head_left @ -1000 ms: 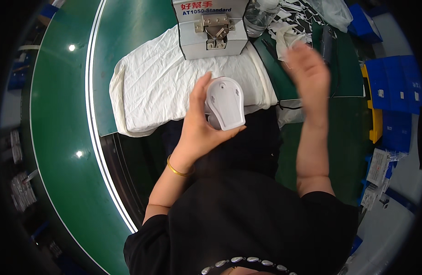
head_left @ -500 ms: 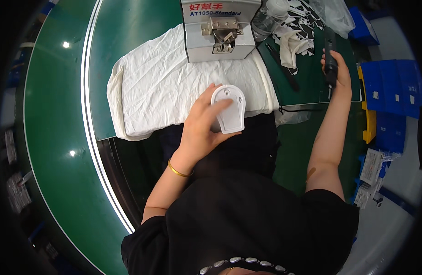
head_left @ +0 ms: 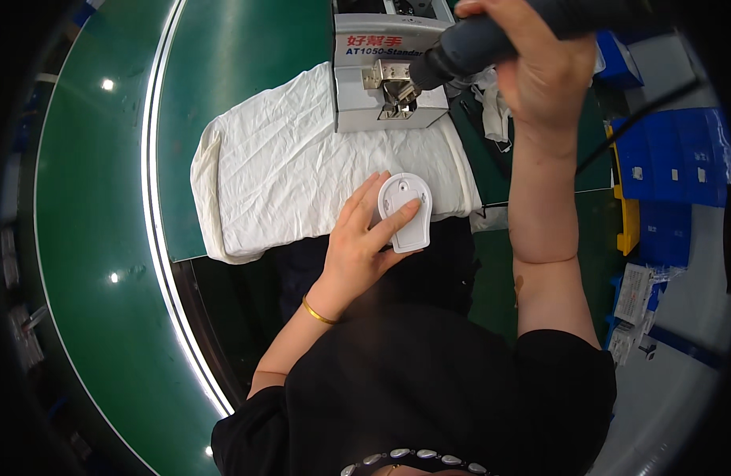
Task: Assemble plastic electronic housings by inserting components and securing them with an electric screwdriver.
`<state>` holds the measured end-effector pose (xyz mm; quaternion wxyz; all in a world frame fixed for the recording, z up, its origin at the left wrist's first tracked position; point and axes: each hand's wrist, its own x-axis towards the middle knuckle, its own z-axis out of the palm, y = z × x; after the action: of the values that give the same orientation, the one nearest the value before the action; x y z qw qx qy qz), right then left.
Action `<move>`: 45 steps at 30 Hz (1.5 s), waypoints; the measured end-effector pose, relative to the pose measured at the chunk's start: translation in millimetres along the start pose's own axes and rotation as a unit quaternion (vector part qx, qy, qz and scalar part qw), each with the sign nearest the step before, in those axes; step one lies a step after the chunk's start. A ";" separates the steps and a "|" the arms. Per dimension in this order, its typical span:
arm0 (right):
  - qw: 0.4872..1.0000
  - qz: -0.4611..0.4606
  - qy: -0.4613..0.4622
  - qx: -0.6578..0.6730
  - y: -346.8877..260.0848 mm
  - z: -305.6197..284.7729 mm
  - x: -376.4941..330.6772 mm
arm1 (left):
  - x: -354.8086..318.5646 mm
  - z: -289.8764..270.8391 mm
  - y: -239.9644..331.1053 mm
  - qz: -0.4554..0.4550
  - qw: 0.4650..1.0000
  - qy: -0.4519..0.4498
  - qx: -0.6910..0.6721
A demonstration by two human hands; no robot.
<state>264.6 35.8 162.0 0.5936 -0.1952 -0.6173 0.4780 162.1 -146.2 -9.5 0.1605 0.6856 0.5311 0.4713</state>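
A white plastic housing [head_left: 413, 232], rounded at one end with a screw hole near that end, rests in my left hand [head_left: 353, 242]. The thumb presses on its face and the other fingers lie along its side, just over the near edge of the white cloth. My right hand [head_left: 546, 83] is raised and wrapped round a dark electric screwdriver [head_left: 480, 47]. The screwdriver's nose points down-left at the metal outlet of a grey screw feeder [head_left: 353, 111]. Whether its bit touches a screw there is hidden.
White cloth [head_left: 278, 174] covers a pad under the feeder on the green table [head_left: 238, 51]. Blue bins [head_left: 667, 159] stand at the right with a yellow edge [head_left: 626, 214] beside them. A black cable [head_left: 647, 115] trails from the screwdriver's side. A light strip [head_left: 149, 159] runs along the left.
My right hand has lifted the screwdriver from the table's right side and swung it left to the feeder. My left thumb has settled on the housing, which sits slightly lower in the picture.
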 end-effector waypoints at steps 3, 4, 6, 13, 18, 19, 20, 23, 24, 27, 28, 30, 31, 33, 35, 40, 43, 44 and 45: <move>0.984 -0.035 -0.099 -0.143 -0.5 -3.3 2.8 | 1.3 0.4 0.4 0.001 1.000 -0.007 -0.002; 0.992 0.015 -0.109 -0.066 -5.0 -1.8 1.6 | 1.0 0.0 -0.2 0.002 1.000 -0.011 -0.002; 0.986 0.086 -0.146 0.000 -26.5 1.0 1.9 | 1.4 0.8 0.0 0.004 1.000 -0.019 -0.010; 0.942 -0.011 -0.182 0.282 26.7 9.6 11.8 | 2.2 0.0 -0.1 0.014 1.000 -0.019 -0.011; 0.999 0.024 0.039 -0.014 0.8 28.8 -13.9 | -0.4 -0.3 -2.3 0.003 1.000 -0.007 -0.018; 0.999 0.027 0.042 -0.017 -1.1 28.5 -20.9 | -1.4 0.1 -4.0 0.002 1.000 -0.014 -0.015; 0.999 0.039 0.020 -0.006 -5.7 23.4 -33.5 | -2.1 0.6 -4.2 0.002 1.000 -0.020 -0.014; 0.994 0.023 -0.102 0.035 -19.8 0.1 -55.9 | -1.0 -1.2 -1.6 -0.001 1.000 -0.016 -0.011; 0.994 0.025 -0.101 0.032 -29.8 2.0 -64.8 | 0.3 -0.7 -1.2 -0.001 1.000 -0.017 -0.015; 0.992 0.054 -0.075 -0.084 -42.0 6.5 -77.3 | 0.6 -0.7 -1.5 -0.001 1.000 -0.020 -0.016; 0.991 0.052 -0.079 -0.095 -41.8 6.1 -78.5 | 0.2 -0.5 -1.5 -0.002 1.000 -0.018 -0.019; 0.988 0.048 -0.085 -0.117 -41.2 4.9 -80.9 | 0.2 0.0 -1.7 -0.002 1.000 -0.017 -0.022; 0.987 0.046 -0.088 -0.129 -40.8 3.9 -82.1 | 0.3 0.5 -1.7 -0.002 1.000 -0.017 -0.026; 0.984 0.043 -0.100 -0.144 -37.8 4.0 -83.9 | -1.5 -1.1 -1.9 -0.008 1.000 -0.014 -0.024; 0.980 0.038 -0.107 -0.166 -37.5 2.6 -85.0 | -1.1 -1.1 -1.2 -0.007 1.000 -0.013 -0.020; 0.932 0.021 -0.184 -0.310 -49.6 -3.1 -80.5 | 0.5 -0.7 -0.5 -0.001 1.000 -0.010 -0.021; 0.940 0.025 -0.184 -0.287 -48.4 -1.5 -79.8 | 0.2 -2.0 -1.0 -0.001 1.000 -0.013 -0.019; 0.942 0.025 -0.185 -0.280 -47.5 -0.8 -79.5 | 0.0 -2.1 -1.5 -0.001 1.000 -0.014 -0.019; 0.944 0.026 -0.185 -0.272 -46.6 0.0 -79.1 | 0.0 -2.0 -1.5 -0.001 1.000 -0.013 -0.019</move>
<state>297.1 -50.0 157.1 0.3805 -0.2739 -0.8174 0.3347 159.6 -146.2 -9.5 0.1808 0.6878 0.5209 0.4721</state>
